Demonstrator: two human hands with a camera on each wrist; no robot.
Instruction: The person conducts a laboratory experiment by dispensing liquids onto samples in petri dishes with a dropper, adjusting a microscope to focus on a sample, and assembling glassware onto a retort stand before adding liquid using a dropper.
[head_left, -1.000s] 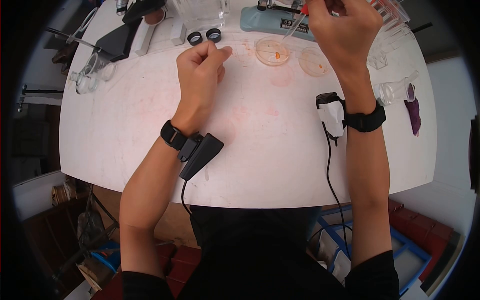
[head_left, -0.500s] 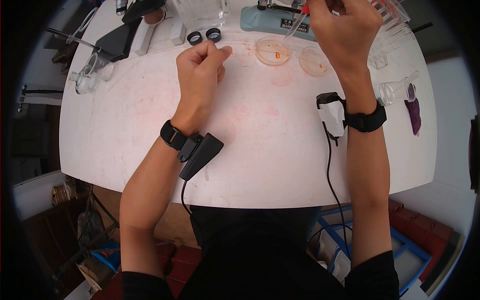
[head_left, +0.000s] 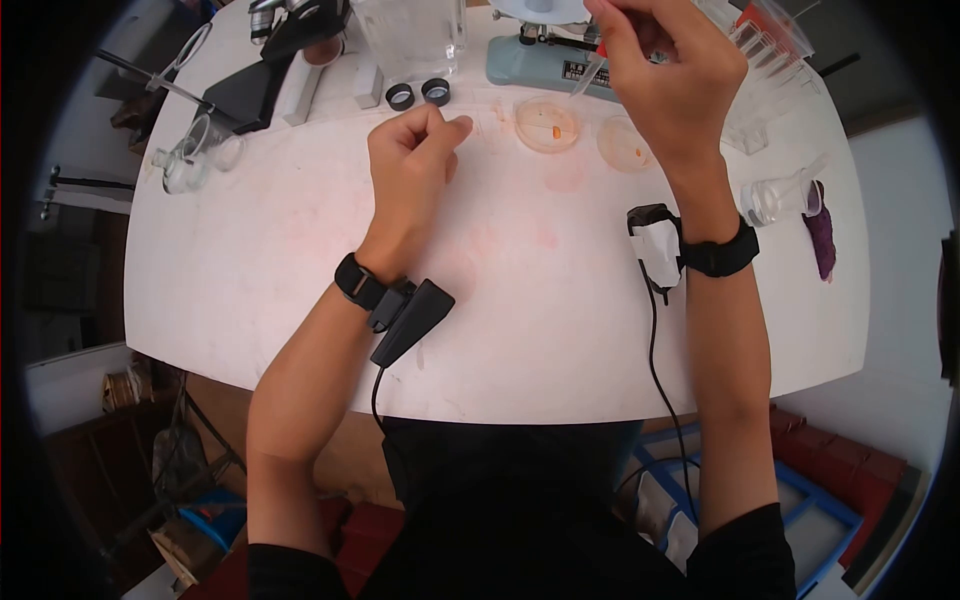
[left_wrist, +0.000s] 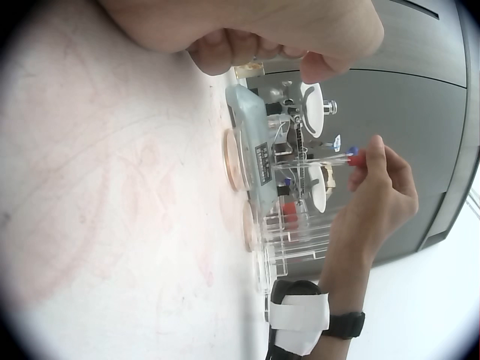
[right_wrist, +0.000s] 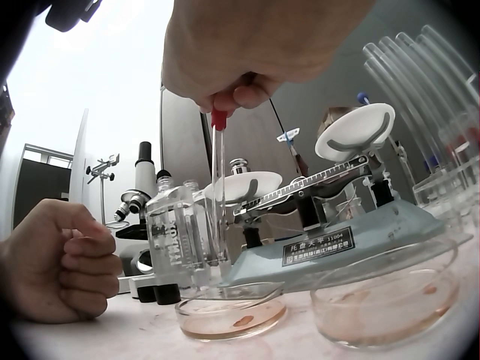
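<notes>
My right hand (head_left: 680, 85) is raised at the back of the table, fingers pinching the red rubber bulb of a clear dropper (right_wrist: 218, 169). The dropper points down, its lower end close by the rim of the left petri dish (right_wrist: 225, 330) in the right wrist view. A thin orange-tinted layer and a small orange piece lie in that dish. Beside it is a second petri dish (right_wrist: 386, 292) with similar orange contents, partly behind my right hand in the head view. My left hand (head_left: 412, 160) rests on the table in a fist, holding nothing.
A blue-green balance (right_wrist: 337, 247) with two white pans stands behind the dishes. Two black caps (head_left: 436, 91) and a clear glass container (head_left: 410, 40) are beyond my left hand. Test tubes (head_left: 770, 70), a beaker (head_left: 770, 203) and a purple piece (head_left: 821, 245) are right; glassware (head_left: 185, 165) is left.
The head view has tilted slightly, so the table things appear lower and more of the balance shows. Both hands keep their poses, the dropper still in the right.
</notes>
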